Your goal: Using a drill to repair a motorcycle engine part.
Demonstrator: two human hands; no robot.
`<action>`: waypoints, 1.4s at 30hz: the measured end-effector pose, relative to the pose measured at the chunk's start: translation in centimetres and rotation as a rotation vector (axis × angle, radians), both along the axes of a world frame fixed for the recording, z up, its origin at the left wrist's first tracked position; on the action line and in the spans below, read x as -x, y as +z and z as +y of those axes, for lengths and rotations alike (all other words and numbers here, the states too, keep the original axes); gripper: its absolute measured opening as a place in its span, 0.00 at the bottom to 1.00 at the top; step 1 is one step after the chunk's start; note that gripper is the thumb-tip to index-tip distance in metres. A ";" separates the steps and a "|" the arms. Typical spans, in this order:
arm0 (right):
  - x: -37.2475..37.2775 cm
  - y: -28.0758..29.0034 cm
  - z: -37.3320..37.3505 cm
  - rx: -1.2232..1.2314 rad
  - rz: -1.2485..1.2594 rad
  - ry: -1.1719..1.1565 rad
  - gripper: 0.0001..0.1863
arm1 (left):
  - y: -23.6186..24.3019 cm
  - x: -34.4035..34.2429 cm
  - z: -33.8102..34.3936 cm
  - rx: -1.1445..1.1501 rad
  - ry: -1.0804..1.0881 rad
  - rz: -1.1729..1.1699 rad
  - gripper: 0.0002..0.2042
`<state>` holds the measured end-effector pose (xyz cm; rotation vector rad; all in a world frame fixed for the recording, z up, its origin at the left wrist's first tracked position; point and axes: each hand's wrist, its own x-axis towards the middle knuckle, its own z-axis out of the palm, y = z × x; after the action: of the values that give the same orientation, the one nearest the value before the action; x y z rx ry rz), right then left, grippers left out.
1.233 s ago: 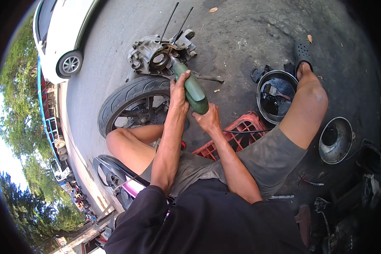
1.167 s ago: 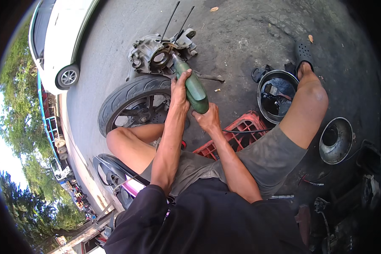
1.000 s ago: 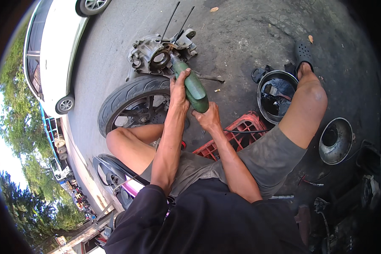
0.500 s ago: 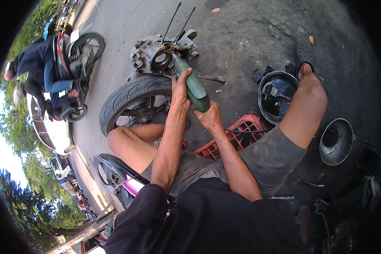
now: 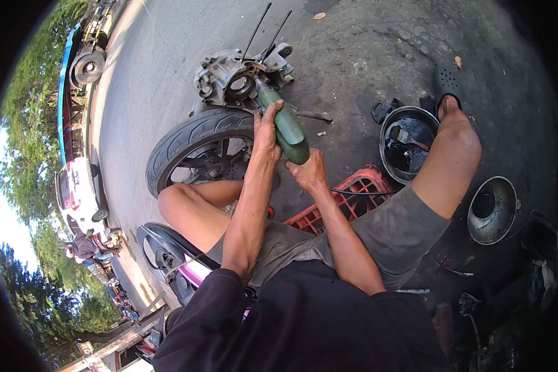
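Observation:
With both hands I hold a green power drill, its nose pointing away from me at a grey metal engine case. My left hand is closed around the drill's body. My right hand grips its rear end; the grip itself is hidden beneath. The drill's tip meets the case beside a round bore, though the exact contact cannot be made out. Two long thin studs stick up from the case. Just nearer to me, a motorcycle wheel with a black tyre lies against the case.
A red plastic crate sits between my legs, a black cable crossing it. To the right are a basin holding dark liquid and a brush, and a metal bowl-shaped part. A road with vehicles runs along the left.
A motorcycle with riders that was passing close on the left is gone from there; a truck and a white car show there now. My hands and the drill have hardly moved.

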<state>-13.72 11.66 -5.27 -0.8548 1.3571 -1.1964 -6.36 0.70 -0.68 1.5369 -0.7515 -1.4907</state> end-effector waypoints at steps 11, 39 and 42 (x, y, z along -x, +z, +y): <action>0.3 0.2 -0.4 0.026 0.026 -0.054 0.10 | 0.3 0.6 -0.6 0.005 -0.047 0.009 0.36; 0.1 1.3 1.6 0.103 -0.080 0.031 0.13 | 0.3 -3.1 2.1 -0.076 0.022 -0.031 0.30; 0.1 1.7 1.5 0.155 -0.102 -0.005 0.13 | 0.6 -3.3 2.0 -0.061 0.027 -0.037 0.28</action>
<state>-13.86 13.16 -3.59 -0.8866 1.1962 -1.3439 -3.10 2.71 -0.07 1.6181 -0.7099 -1.4811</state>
